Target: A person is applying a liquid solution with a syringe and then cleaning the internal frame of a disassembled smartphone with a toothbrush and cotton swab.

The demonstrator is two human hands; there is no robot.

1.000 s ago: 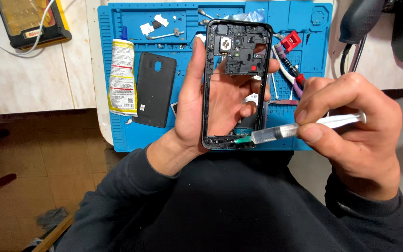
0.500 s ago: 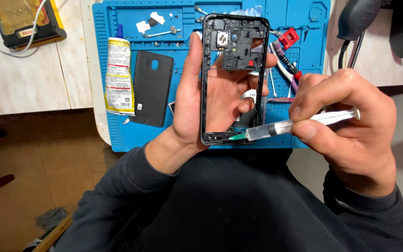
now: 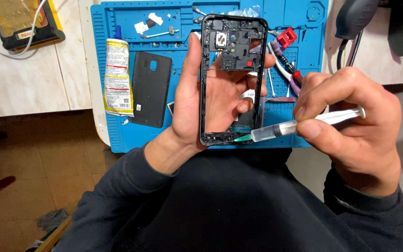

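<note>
My left hand [image 3: 211,98] holds a black phone frame [image 3: 233,46] upright over the blue work mat [image 3: 304,28]; my palm shows through the frame's empty middle. My right hand [image 3: 355,135] grips a clear syringe [image 3: 295,125] with a green needle tip. The tip touches the frame's lower edge [image 3: 225,138] near its right corner.
On the mat lie a black phone back cover [image 3: 151,88], a yellow-and-white glue tube [image 3: 117,77], small white parts, screws and red-handled tools [image 3: 288,58]. A yellow-edged device [image 3: 22,21] with a white cable sits on the pale table at the top left. A dark lamp arm [image 3: 350,28] stands at the right.
Almost nothing has changed. The needle tip has crept slightly left along the frame's lower edge while my left hand keeps the frame steady.
</note>
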